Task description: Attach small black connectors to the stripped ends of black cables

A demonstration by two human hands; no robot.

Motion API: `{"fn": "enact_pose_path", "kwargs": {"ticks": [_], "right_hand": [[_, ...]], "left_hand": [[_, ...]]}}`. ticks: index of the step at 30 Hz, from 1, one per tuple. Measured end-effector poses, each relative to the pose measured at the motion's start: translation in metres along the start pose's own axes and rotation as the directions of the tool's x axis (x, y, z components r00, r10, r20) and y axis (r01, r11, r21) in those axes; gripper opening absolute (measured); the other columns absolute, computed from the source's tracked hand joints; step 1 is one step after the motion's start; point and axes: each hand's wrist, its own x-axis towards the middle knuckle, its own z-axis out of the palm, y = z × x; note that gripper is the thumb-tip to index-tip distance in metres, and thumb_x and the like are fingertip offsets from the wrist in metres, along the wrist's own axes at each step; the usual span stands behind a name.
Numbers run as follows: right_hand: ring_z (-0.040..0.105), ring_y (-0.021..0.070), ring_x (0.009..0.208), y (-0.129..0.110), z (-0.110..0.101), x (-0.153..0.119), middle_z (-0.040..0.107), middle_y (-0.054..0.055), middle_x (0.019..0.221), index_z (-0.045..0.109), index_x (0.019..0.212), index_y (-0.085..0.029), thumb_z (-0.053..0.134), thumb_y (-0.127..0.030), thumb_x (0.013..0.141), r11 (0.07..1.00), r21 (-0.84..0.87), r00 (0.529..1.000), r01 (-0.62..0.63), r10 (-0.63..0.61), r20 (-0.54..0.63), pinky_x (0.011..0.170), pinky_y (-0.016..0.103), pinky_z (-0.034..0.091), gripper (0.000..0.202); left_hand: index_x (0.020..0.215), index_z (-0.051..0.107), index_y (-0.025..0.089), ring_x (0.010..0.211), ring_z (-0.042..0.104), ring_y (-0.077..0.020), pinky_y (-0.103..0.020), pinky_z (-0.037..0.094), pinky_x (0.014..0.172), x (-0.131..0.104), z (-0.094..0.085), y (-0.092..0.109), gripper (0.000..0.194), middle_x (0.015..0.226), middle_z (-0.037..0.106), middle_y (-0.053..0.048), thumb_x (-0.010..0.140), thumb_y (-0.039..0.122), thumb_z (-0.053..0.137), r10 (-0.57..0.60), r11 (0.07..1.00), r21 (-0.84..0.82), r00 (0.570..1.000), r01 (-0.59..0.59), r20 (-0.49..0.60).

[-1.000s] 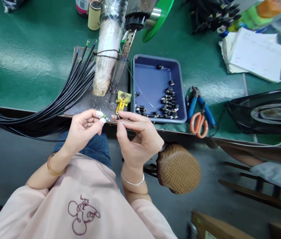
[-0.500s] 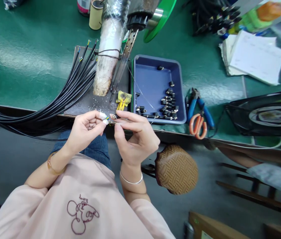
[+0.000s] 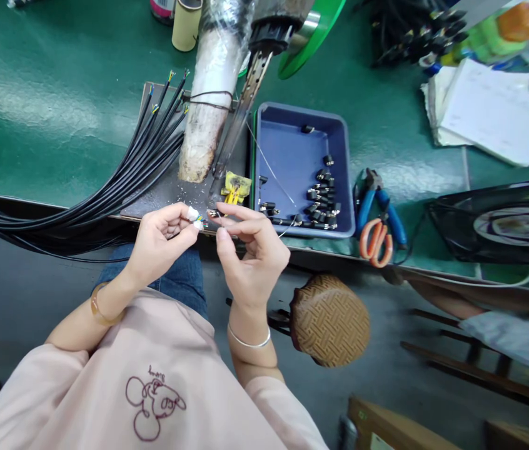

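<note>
At the near edge of the green tabletop (image 3: pixel 72 128), my left hand (image 3: pixel 164 240) pinches thin coloured wires (image 3: pixel 200 219), and my right hand (image 3: pixel 254 253) holds a small metal plug (image 3: pixel 213 213) just beside them.

A brown stool (image 3: pixel 330 320) stands on grey floor (image 3: pixel 309 390).

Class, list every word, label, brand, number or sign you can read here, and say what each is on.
None can be read with certainty.
Pink top: stitched lettering, too small to read.
White papers: faint marks, too blurred.
Pink-labelled container: cut off and blurred.
Cardboard box: green mark, illegible.
</note>
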Motion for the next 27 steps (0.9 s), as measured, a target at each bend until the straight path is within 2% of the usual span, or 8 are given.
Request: {"fn": "enact_pose_path", "kwargs": {"ticks": [4, 13, 18, 27], "right_hand": [[0.075, 0.0172, 0.096, 0.0, 0.001, 0.003, 0.076, 0.005, 0.107, 0.061, 0.082, -0.022, 0.065, -0.013, 0.088, 0.999, -0.043, 1.0, 0.017, -0.017, 0.018, 0.083, 0.034, 0.068, 0.01], [0.074, 0.0179, 0.099, -0.001, 0.001, 0.013, 0.076, 0.003, 0.104, 0.061, 0.079, -0.022, 0.065, -0.009, 0.086, 0.991, -0.093, 0.995, 0.093, -0.091, 0.028, 0.082, 0.035, 0.068, 0.015], [0.073, 0.0185, 0.098, 0.0, 0.003, 0.019, 0.076, 0.003, 0.102, 0.061, 0.078, -0.022, 0.065, -0.009, 0.085, 0.988, -0.101, 0.993, 0.119, -0.118, 0.014, 0.08, 0.035, 0.068, 0.015], [0.073, 0.0174, 0.095, 0.001, 0.005, 0.025, 0.075, 0.003, 0.102, 0.062, 0.077, -0.022, 0.067, -0.006, 0.083, 0.981, -0.123, 0.989, 0.15, -0.15, 0.006, 0.08, 0.033, 0.068, 0.017]], "left_hand": [[0.067, 0.056, 0.016, 0.049, 0.032, -0.0055, -0.019, 0.029, 0.048, 0.004, 0.001, -0.002, 0.016, 0.054, 0.041, 0.007, 0.076, 0.025, 0.066, -0.004, 1.0, 0.007, 1.0, 0.004, 0.024], [0.066, 0.055, 0.016, 0.051, 0.034, -0.0059, -0.02, 0.029, 0.05, 0.015, 0.004, 0.002, 0.017, 0.056, 0.042, 0.005, 0.077, 0.024, 0.065, 0.047, 0.996, 0.071, 0.999, -0.047, 0.01], [0.069, 0.058, 0.015, 0.052, 0.038, -0.0054, -0.018, 0.033, 0.052, 0.018, 0.004, 0.0, 0.01, 0.058, 0.045, 0.005, 0.077, 0.019, 0.061, 0.096, 0.988, 0.121, 0.995, -0.095, -0.008], [0.072, 0.062, 0.015, 0.054, 0.046, -0.0064, -0.016, 0.039, 0.051, 0.021, 0.005, 0.002, 0.008, 0.06, 0.053, 0.003, 0.076, 0.02, 0.06, 0.153, 0.975, 0.171, 0.987, -0.145, -0.037]]}}
